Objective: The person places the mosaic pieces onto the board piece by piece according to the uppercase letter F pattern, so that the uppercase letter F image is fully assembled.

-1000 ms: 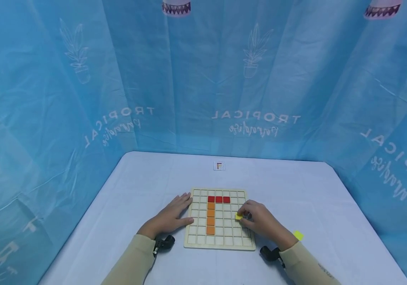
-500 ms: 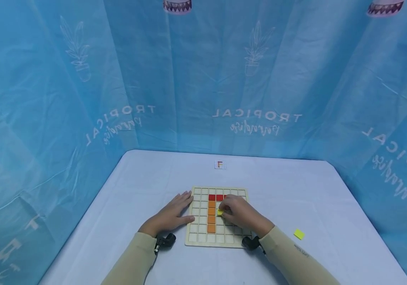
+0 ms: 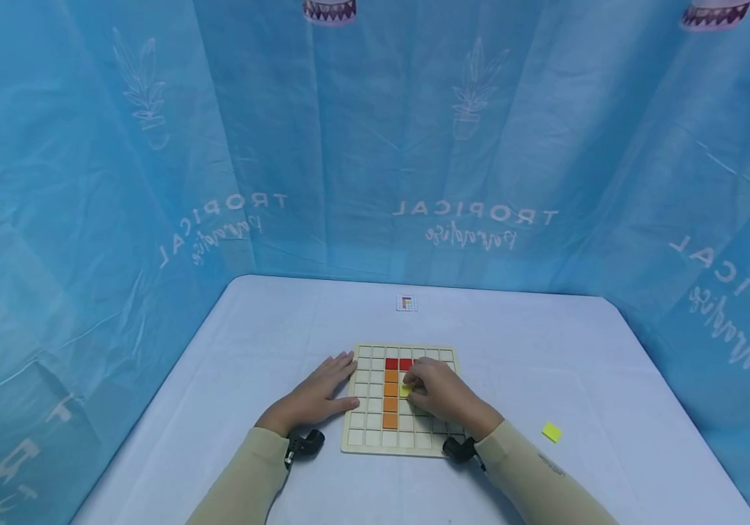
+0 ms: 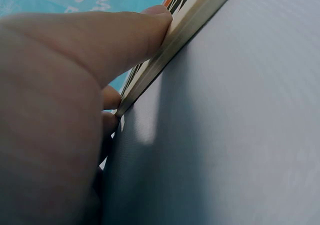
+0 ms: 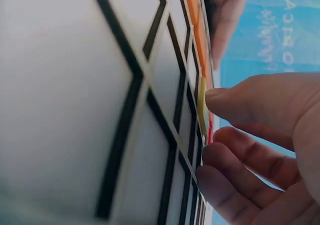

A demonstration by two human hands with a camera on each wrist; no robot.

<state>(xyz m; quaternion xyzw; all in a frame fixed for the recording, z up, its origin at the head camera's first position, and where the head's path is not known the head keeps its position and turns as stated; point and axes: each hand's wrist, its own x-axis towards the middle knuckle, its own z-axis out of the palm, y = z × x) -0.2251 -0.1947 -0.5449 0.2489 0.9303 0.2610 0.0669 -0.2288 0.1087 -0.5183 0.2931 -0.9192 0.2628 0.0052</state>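
Note:
A pale wooden grid board [image 3: 355, 442] lies on the white-covered table. Its cells hold a column of several orange tiles [image 3: 391, 405] and a row of red tiles [image 3: 399, 364], whose right end my right hand hides. My left hand [image 3: 312, 392] rests at the board's left side, fingers spread and thumb on the edge. Over the board, my right hand [image 3: 443, 394] has thumb and fingertips at a yellow tile [image 3: 404, 391] just right of the orange column. In the right wrist view, that yellow tile [image 5: 202, 102] sits almost flush in its cell, with the thumb touching it.
A second yellow tile [image 3: 551, 432] lies loose on the table to the right of the board. Behind the board is a small card [image 3: 407, 302] printed with a coloured grid pattern. A blue printed curtain [image 3: 348, 146] surrounds the table's back and sides.
My right hand has carried the yellow tile leftward from the board's right side to a cell beside the orange column, where the tile now lies lower. The left hand stays put.

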